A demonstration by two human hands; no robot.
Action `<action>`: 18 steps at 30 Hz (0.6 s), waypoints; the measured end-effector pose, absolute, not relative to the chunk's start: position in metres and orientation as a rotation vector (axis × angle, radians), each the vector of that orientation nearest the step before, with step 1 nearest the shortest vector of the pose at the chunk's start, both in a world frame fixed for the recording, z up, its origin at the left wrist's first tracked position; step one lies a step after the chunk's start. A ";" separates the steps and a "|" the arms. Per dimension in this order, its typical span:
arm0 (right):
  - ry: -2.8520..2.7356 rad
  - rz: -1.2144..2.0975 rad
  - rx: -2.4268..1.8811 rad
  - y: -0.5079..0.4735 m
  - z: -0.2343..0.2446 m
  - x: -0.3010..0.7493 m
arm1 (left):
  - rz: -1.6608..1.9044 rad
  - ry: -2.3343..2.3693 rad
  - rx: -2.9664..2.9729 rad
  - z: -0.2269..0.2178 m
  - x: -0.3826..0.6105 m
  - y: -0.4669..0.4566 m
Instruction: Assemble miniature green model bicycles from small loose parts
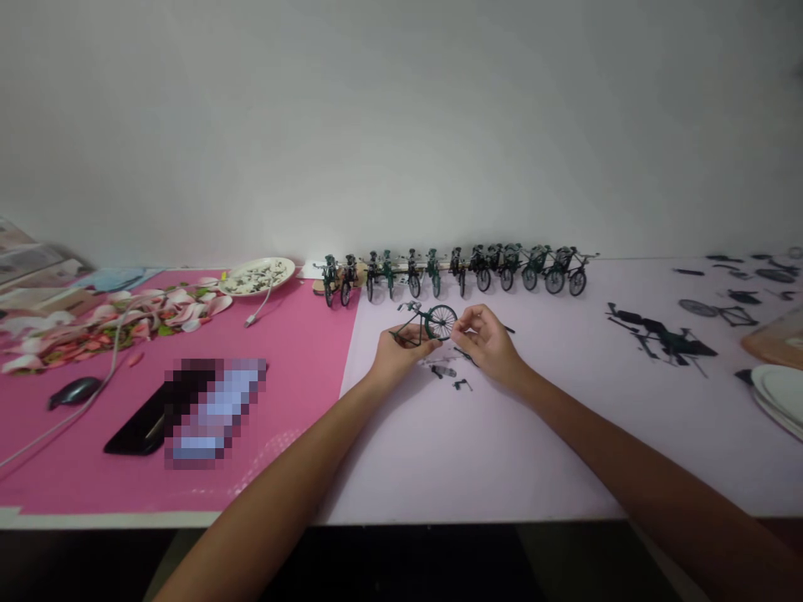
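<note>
A small dark green model bicycle (414,319), only partly built, is held just above the pale sheet. My left hand (401,355) is closed on its frame from the left. One spoked wheel (441,322) sits at the bicycle's right end. At that wheel's right edge, the fingers of my right hand (486,339) are pinched together; whatever is between them is too small to make out. Below the hands lie a grey and black part (442,370) and a tiny black part (462,385). A thin dark piece is half hidden behind my right hand.
Finished model bicycles (414,272) stand in a row along the wall. Loose black parts (665,334) lie at right, near stacked white plates (781,389). On the pink sheet are phones (156,410), a mouse (74,391), petals (169,313), a cable and a plate (285,266).
</note>
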State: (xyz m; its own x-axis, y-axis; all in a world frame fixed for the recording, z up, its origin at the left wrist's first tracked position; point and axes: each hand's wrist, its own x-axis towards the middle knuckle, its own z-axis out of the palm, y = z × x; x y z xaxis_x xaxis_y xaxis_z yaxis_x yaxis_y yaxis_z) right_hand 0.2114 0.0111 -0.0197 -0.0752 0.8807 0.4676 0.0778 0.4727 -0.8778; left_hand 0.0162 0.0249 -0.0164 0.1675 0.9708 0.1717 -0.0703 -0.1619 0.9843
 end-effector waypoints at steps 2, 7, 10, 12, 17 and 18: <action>-1.499 0.823 -0.878 0.011 -0.020 0.211 | 1.225 0.951 1.365 -0.015 0.016 0.024; -1.492 0.813 -0.899 0.011 -0.021 0.209 | 1.226 0.950 1.374 -0.016 0.016 0.024; -1.487 0.796 -0.921 0.011 -0.022 0.208 | 1.227 0.950 1.397 -0.018 0.017 0.025; -1.483 0.778 -0.932 0.011 -0.022 0.207 | 1.229 0.952 1.403 -0.019 0.017 0.025; -1.467 0.751 -0.955 0.010 -0.022 0.204 | 1.212 0.930 1.419 -0.017 0.017 0.023; -1.459 0.746 -0.959 0.010 -0.022 0.204 | 1.209 0.925 1.428 -0.017 0.017 0.023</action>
State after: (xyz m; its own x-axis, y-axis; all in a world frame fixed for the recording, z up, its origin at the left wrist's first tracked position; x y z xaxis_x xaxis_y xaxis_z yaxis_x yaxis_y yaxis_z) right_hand 0.2040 0.0096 -0.0217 0.0152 0.8850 0.4654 0.1409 0.4589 -0.8772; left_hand 0.0166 0.0228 -0.0169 0.2054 0.9567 0.2062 -0.0507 -0.2000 0.9785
